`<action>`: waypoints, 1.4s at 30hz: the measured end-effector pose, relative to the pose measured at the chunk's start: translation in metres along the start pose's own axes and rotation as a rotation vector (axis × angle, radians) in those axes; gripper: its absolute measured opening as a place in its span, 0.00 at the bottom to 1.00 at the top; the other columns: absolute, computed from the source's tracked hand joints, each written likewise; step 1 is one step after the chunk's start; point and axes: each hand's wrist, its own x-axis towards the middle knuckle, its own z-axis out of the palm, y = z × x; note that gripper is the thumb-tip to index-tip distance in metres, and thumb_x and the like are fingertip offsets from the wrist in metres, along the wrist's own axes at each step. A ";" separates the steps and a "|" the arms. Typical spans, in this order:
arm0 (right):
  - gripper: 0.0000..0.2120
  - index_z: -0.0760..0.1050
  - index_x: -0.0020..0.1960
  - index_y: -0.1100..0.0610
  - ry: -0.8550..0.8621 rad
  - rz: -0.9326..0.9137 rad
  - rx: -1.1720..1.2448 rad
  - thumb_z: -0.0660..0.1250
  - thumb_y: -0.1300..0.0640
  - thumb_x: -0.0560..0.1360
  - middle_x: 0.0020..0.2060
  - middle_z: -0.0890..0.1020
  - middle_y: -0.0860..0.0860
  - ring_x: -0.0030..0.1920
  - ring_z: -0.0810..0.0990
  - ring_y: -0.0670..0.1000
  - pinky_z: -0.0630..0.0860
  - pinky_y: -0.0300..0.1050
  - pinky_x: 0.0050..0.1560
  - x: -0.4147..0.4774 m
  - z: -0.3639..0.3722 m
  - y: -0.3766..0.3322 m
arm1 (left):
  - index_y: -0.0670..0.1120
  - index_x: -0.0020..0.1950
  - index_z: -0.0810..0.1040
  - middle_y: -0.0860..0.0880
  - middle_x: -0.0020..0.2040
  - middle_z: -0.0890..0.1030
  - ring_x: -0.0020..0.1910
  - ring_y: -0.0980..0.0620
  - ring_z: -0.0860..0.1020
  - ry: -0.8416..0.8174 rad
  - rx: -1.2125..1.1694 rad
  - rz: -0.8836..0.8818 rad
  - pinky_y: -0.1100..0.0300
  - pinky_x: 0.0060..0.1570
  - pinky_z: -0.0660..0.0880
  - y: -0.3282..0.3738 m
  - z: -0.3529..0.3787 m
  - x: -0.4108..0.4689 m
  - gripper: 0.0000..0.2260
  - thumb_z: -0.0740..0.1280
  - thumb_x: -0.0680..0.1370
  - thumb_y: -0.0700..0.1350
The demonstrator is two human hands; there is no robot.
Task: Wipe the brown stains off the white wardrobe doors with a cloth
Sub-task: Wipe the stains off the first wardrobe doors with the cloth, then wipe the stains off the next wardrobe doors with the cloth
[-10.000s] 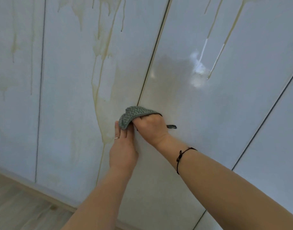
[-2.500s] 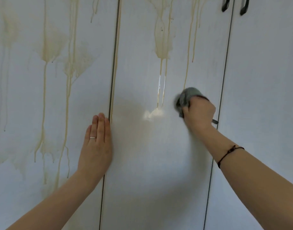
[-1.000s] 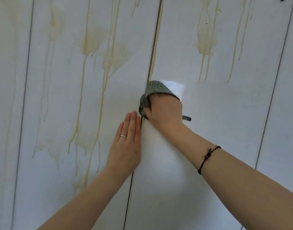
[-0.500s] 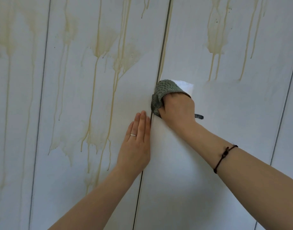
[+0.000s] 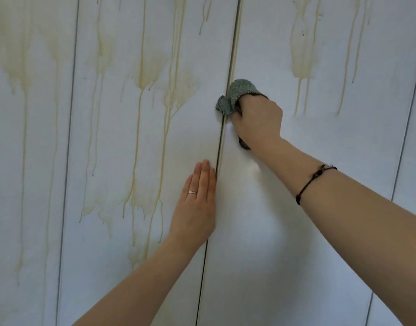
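Observation:
White wardrobe doors [image 5: 296,243] fill the view. Brown drip stains [image 5: 143,95] run down the left door, and more brown drips [image 5: 303,62] mark the upper right door. My right hand [image 5: 257,118] grips a grey-green knitted cloth [image 5: 235,92] and presses it on the gap between the two doors. My left hand [image 5: 196,203] lies flat on the left door's edge, fingers straight, just below the cloth. A ring is on one finger.
A dark vertical gap [image 5: 216,184] separates the two middle doors. Further door seams run at the far left [image 5: 70,114] and far right [image 5: 407,128]. A black cord bracelet [image 5: 312,182] is on my right wrist.
My right hand has slid the cloth a little up along the gap between the doors. My left hand stays flat in the same place on the door edge.

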 end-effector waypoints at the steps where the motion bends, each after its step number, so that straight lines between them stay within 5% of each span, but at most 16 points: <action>1: 0.10 0.67 0.38 0.54 0.001 0.039 0.015 0.64 0.53 0.75 0.32 0.72 0.50 0.36 0.72 0.59 0.59 0.45 0.33 0.010 -0.001 -0.001 | 0.32 0.79 0.46 0.33 0.80 0.46 0.80 0.35 0.46 -0.034 0.020 0.004 0.44 0.77 0.56 -0.001 -0.001 0.000 0.27 0.46 0.80 0.36; 5: 0.04 0.77 0.41 0.56 0.002 0.033 0.101 0.69 0.56 0.74 0.35 0.80 0.53 0.38 0.79 0.60 0.71 0.46 0.33 -0.026 0.002 -0.009 | 0.31 0.79 0.47 0.32 0.80 0.49 0.80 0.35 0.46 -0.147 0.056 0.067 0.45 0.77 0.53 -0.003 -0.018 0.008 0.31 0.46 0.76 0.36; 8: 0.14 0.85 0.49 0.60 0.028 -0.161 0.139 0.80 0.64 0.64 0.44 0.86 0.56 0.42 0.86 0.57 0.82 0.47 0.42 -0.104 0.016 -0.008 | 0.33 0.72 0.68 0.35 0.71 0.70 0.70 0.36 0.69 -0.075 -0.114 0.019 0.49 0.71 0.67 -0.006 -0.040 0.022 0.29 0.56 0.70 0.36; 11: 0.13 0.84 0.47 0.54 -0.033 -0.342 0.184 0.73 0.67 0.65 0.41 0.84 0.51 0.39 0.84 0.53 0.81 0.43 0.37 -0.145 0.028 -0.002 | 0.34 0.62 0.75 0.37 0.62 0.76 0.57 0.38 0.78 0.014 -0.181 0.032 0.51 0.60 0.76 -0.014 -0.059 0.041 0.21 0.66 0.68 0.35; 15: 0.13 0.83 0.49 0.51 -0.079 -0.262 0.101 0.76 0.62 0.66 0.39 0.83 0.47 0.35 0.82 0.50 0.76 0.40 0.30 -0.118 0.023 0.001 | 0.34 0.66 0.74 0.37 0.64 0.76 0.62 0.38 0.77 -0.032 -0.085 0.076 0.51 0.62 0.76 -0.023 -0.084 0.084 0.30 0.74 0.64 0.33; 20: 0.10 0.72 0.40 0.51 -0.008 -0.089 0.037 0.73 0.55 0.72 0.30 0.76 0.46 0.28 0.74 0.52 0.61 0.39 0.27 -0.029 0.007 0.000 | 0.35 0.74 0.69 0.39 0.71 0.73 0.69 0.40 0.74 0.012 -0.011 0.113 0.55 0.67 0.69 -0.037 -0.100 0.133 0.36 0.69 0.65 0.27; 24: 0.11 0.64 0.38 0.52 -0.019 0.026 -0.029 0.65 0.60 0.73 0.27 0.66 0.45 0.30 0.69 0.53 0.52 0.42 0.26 0.039 0.000 0.010 | 0.40 0.81 0.56 0.44 0.78 0.63 0.76 0.46 0.63 0.030 -0.064 0.131 0.62 0.70 0.62 -0.039 -0.103 0.169 0.40 0.62 0.69 0.28; 28: 0.15 0.60 0.34 0.51 0.081 0.083 -0.022 0.64 0.59 0.74 0.27 0.67 0.45 0.28 0.68 0.51 0.54 0.41 0.26 0.097 -0.005 0.013 | 0.43 0.82 0.50 0.47 0.76 0.66 0.68 0.45 0.70 0.064 -0.034 0.047 0.58 0.59 0.71 -0.037 -0.107 0.203 0.41 0.62 0.70 0.32; 32: 0.11 0.64 0.37 0.52 0.146 0.155 0.090 0.62 0.53 0.76 0.28 0.70 0.47 0.30 0.70 0.54 0.57 0.42 0.28 0.150 -0.015 0.013 | 0.42 0.80 0.55 0.46 0.58 0.77 0.55 0.44 0.74 0.071 0.074 0.010 0.57 0.42 0.68 -0.035 -0.110 0.221 0.38 0.62 0.70 0.33; 35: 0.12 0.64 0.36 0.51 0.165 0.177 0.079 0.62 0.54 0.76 0.28 0.69 0.46 0.30 0.70 0.52 0.55 0.42 0.27 0.149 -0.015 0.010 | 0.43 0.77 0.60 0.47 0.55 0.76 0.56 0.44 0.74 0.051 0.105 0.008 0.54 0.44 0.74 -0.033 -0.114 0.225 0.35 0.62 0.70 0.33; 38: 0.11 0.66 0.37 0.50 0.159 0.149 0.061 0.63 0.57 0.76 0.29 0.67 0.45 0.31 0.69 0.52 0.55 0.43 0.28 0.107 -0.005 0.007 | 0.43 0.66 0.69 0.47 0.53 0.74 0.53 0.45 0.73 0.084 0.114 0.017 0.57 0.41 0.68 -0.027 -0.115 0.226 0.24 0.61 0.70 0.32; 42: 0.04 0.76 0.44 0.52 0.223 -0.072 0.164 0.70 0.59 0.72 0.37 0.78 0.49 0.37 0.75 0.51 0.62 0.39 0.37 0.041 0.000 0.009 | 0.44 0.56 0.73 0.46 0.54 0.74 0.54 0.46 0.73 0.081 0.083 0.015 0.56 0.48 0.69 -0.026 -0.117 0.232 0.10 0.61 0.75 0.35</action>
